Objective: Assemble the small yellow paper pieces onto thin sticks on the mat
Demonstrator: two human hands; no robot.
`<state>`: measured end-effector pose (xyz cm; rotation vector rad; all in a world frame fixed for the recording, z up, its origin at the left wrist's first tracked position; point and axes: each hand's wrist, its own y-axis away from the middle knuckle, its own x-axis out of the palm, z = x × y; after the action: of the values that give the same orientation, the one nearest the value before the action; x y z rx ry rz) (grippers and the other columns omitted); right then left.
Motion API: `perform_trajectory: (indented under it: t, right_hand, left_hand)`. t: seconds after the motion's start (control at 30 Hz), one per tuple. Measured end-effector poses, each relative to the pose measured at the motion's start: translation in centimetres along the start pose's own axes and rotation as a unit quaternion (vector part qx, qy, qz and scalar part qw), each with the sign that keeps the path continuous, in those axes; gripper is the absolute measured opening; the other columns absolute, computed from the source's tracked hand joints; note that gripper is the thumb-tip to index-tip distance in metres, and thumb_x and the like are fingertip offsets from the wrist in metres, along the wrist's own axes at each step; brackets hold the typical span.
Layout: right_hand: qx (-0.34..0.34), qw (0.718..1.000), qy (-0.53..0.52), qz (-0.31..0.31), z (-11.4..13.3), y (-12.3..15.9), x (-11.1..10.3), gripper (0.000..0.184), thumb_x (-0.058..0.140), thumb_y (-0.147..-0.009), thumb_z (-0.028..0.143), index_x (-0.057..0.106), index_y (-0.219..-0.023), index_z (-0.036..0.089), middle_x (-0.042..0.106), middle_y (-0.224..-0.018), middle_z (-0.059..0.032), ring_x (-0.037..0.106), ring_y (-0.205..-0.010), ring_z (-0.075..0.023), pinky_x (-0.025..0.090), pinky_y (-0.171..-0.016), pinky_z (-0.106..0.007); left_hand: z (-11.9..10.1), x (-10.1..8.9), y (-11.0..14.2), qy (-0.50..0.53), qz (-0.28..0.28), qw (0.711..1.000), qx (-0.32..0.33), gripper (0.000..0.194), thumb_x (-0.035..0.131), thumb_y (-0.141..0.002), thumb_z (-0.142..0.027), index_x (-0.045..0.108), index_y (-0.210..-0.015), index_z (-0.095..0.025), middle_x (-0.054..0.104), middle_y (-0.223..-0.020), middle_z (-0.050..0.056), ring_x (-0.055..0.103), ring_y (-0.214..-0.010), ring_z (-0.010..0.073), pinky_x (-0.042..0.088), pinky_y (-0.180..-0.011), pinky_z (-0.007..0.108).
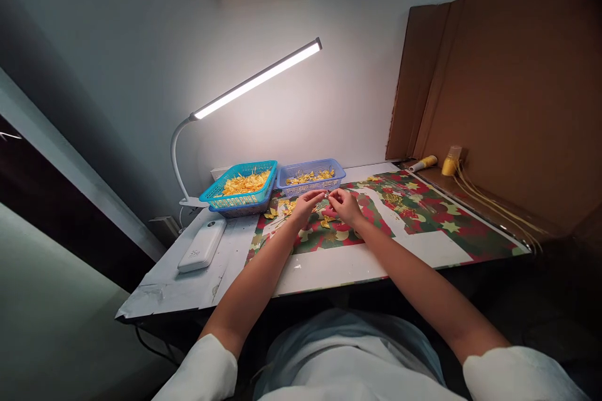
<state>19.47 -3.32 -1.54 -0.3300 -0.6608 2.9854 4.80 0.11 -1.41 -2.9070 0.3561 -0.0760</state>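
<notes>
My left hand (306, 205) and my right hand (345, 205) meet over the red and green patterned mat (423, 213), fingers curled and pinched together on a small piece too tiny to name. Small yellow bow-shaped pieces (325, 222) lie on the mat just under and left of the hands. Behind them stand a teal basket (241, 185) heaped with yellow pieces and a blue basket (310, 175) holding fewer of them.
A white gooseneck lamp (258, 79) lights the desk from the back left. A white power bank (203, 245) lies at the left. Cardboard sheets (508, 94) lean on the right, with yellow string (489, 199) and a spool (450, 161) below.
</notes>
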Motion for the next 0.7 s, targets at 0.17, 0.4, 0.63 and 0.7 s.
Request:
perform_trajectory:
  t: [0.17,0.4,0.63,0.7]
  right_hand:
    - [0.008,0.998,-0.052,0.026,-0.1,-0.1,0.0,0.015,0.053,-0.074,0.035,0.056,-0.074,0.020,0.061,-0.069,-0.0008,0.059,-0.066,-0.0163,0.048,-0.059,-0.029]
    - [-0.050,0.997,-0.050,-0.016,0.1,-1.2,-1.2,0.024,0.058,-0.075,0.041,0.067,-0.085,0.021,0.068,-0.093,-0.0051,0.061,-0.084,-0.0185,0.049,-0.073,-0.032]
    - [-0.050,0.992,-0.112,-0.009,0.7,-1.5,-1.4,0.024,0.065,-0.071,0.044,0.064,-0.072,0.020,0.067,-0.075,-0.0025,0.061,-0.075,-0.0173,0.049,-0.074,-0.032]
    - [-0.062,0.985,-0.153,-0.038,1.4,-1.8,-1.8,0.025,0.064,-0.073,0.044,0.064,-0.077,0.020,0.066,-0.075,-0.0021,0.061,-0.075,-0.0161,0.049,-0.075,-0.033]
  left_hand:
    - [-0.4,0.2,0.0,-0.003,-0.001,0.999,0.034,0.032,0.078,-0.058,-0.042,0.070,-0.074,-0.015,0.068,-0.078,0.005,0.060,-0.079,0.0170,0.043,-0.078,0.030]
    - [-1.5,0.6,-0.2,-0.009,0.006,0.990,0.139,0.026,0.075,-0.065,-0.039,0.066,-0.070,-0.016,0.063,-0.082,0.003,0.056,-0.083,0.0148,0.044,-0.078,0.027]
    - [-2.2,1.0,0.6,-0.205,-0.004,0.964,0.168,0.027,0.060,-0.077,-0.041,0.064,-0.087,-0.016,0.063,-0.095,0.006,0.057,-0.084,0.0161,0.044,-0.073,0.028]
    - [-2.3,0.6,1.2,-0.357,0.011,0.924,0.139,0.025,0.063,-0.072,-0.039,0.064,-0.083,-0.017,0.064,-0.089,0.006,0.056,-0.081,0.0178,0.042,-0.071,0.028]
